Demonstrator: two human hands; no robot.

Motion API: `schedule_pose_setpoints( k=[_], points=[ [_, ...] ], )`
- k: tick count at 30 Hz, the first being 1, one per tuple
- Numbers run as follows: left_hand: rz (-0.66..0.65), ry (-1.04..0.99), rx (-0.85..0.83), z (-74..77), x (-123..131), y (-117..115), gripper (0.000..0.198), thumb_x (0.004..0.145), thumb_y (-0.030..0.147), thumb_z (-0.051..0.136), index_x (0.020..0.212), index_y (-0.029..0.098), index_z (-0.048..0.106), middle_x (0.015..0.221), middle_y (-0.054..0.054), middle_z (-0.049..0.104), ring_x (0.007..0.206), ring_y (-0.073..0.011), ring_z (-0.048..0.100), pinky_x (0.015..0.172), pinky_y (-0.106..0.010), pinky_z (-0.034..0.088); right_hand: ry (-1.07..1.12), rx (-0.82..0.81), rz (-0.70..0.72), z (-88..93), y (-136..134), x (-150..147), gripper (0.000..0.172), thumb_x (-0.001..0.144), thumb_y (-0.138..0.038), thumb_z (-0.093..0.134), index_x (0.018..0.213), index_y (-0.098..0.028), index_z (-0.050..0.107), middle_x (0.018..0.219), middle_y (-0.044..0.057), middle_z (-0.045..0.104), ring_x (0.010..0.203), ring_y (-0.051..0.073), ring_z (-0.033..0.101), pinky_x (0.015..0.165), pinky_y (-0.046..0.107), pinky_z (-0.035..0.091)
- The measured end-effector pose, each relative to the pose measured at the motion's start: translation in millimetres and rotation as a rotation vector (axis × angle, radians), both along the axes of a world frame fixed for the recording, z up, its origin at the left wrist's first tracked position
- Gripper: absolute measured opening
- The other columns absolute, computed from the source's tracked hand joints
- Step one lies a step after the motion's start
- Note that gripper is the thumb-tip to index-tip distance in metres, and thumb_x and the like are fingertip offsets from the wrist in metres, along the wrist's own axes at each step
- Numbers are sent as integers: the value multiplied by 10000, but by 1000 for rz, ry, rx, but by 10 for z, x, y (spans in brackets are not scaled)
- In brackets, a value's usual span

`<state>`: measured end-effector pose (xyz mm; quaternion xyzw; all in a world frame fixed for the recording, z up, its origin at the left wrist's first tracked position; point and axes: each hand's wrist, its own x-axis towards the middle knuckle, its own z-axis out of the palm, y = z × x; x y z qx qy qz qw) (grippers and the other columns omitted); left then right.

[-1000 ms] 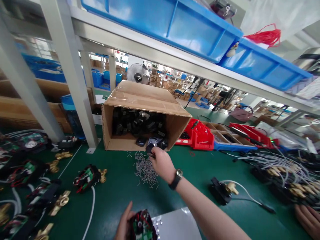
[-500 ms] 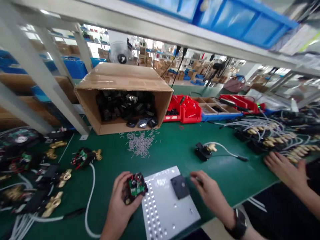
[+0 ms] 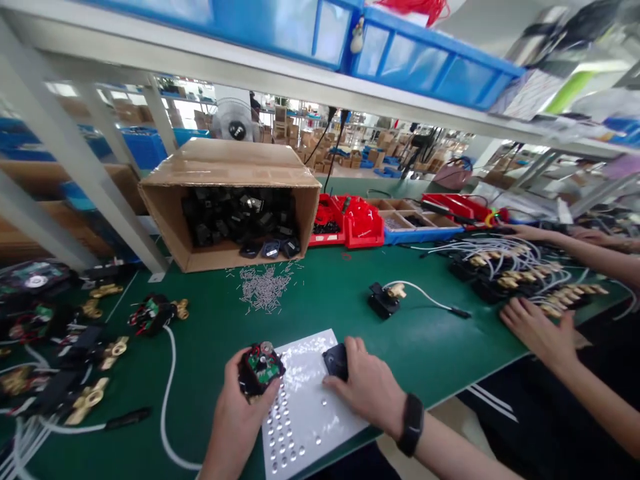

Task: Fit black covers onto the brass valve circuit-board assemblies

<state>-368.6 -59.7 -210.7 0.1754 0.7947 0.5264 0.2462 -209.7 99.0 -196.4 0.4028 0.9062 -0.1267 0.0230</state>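
My left hand (image 3: 239,417) is closed around a black housing (image 3: 261,368) whose open face shows a green circuit board and red wires. On the white sheet (image 3: 300,417), my right hand (image 3: 373,383) has its fingers and thumb around a black square cover (image 3: 335,361). Rows of small shiny round pieces (image 3: 283,430) dot the left part of that sheet, with a few more lying loose near my right hand. Whether the cover is lifted off the sheet, I cannot tell.
Small screws (image 3: 265,288) lie piled before a cardboard box (image 3: 230,163) of black parts. Red bins (image 3: 364,223) stand beside it. Assemblies with brass fittings (image 3: 87,400) crowd the left; more lie right, near a co-worker's hand (image 3: 540,333). A shelf (image 3: 300,77) spans overhead.
My right hand has moved left and taken hold of the black cover. My left hand still holds the housing, now tilted slightly. At the right, a co-worker's other arm has come into view.
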Motion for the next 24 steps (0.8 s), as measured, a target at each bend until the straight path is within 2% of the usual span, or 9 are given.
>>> schedule_pose_setpoints(
  k=[2,4,6,8,10,12,15,21,24],
  points=[
    [29,4,29,-42,-1,17,725,595,539,660,1168,156,432,1053,-119,615,924,-297,624,849,-464,494,-43,15,43,10,26,-31,369,746,-407,622,983,-147,512,931,98,556,784,291,615,648,347,445],
    [43,6,60,-80,0,4,722,592,547,660,1160,159,440,1065,-117,609,927,-292,623,843,-455,500,-61,0,188,48,123,32,338,732,-279,604,1039,-168,516,987,87,556,776,269,620,646,329,445],
    [63,8,70,-103,13,-24,727,583,550,665,1155,159,446,1060,-115,608,917,-289,626,837,-449,507,-67,-22,371,85,253,152,466,729,-119,517,1177,-246,484,1189,76,506,767,221,630,661,308,447],
    [84,3,81,-112,40,-46,738,576,545,672,1162,158,446,1058,-115,607,910,-287,628,827,-441,515,-31,-31,434,92,364,267,581,755,-32,417,1253,-329,448,1363,43,388,850,194,628,727,297,448],
    [100,-10,107,-109,79,-50,747,566,538,678,1167,159,449,1048,-115,613,889,-283,635,802,-426,530,41,-9,294,60,416,325,473,846,-99,392,1269,-298,459,1370,61,390,969,212,596,794,300,442],
    [117,7,117,-102,127,-35,743,565,537,673,1168,160,459,1035,-113,620,864,-280,640,773,-418,540,66,43,84,-1,399,305,400,910,-296,422,1299,-208,442,1231,130,499,963,259,593,783,334,452],
    [133,86,71,-89,191,-1,732,557,526,664,1157,152,479,1047,-120,614,869,-288,633,760,-420,540,-17,122,-42,-104,307,178,619,880,-488,466,1375,-138,340,1030,159,560,802,297,623,675,369,462],
    [108,70,38,-72,201,-6,705,562,509,655,1158,175,481,1048,-95,610,880,-286,626,787,-412,519,-26,181,-39,-228,256,37,487,863,-301,473,1331,-197,385,969,112,528,734,252,623,609,309,432],
    [13,105,52,-37,177,-4,698,569,495,670,1166,189,478,1084,-91,599,933,-294,608,835,-429,496,-5,206,-40,-250,314,54,403,830,-221,459,1232,-221,464,955,92,507,692,227,607,576,293,406]
  ],
)
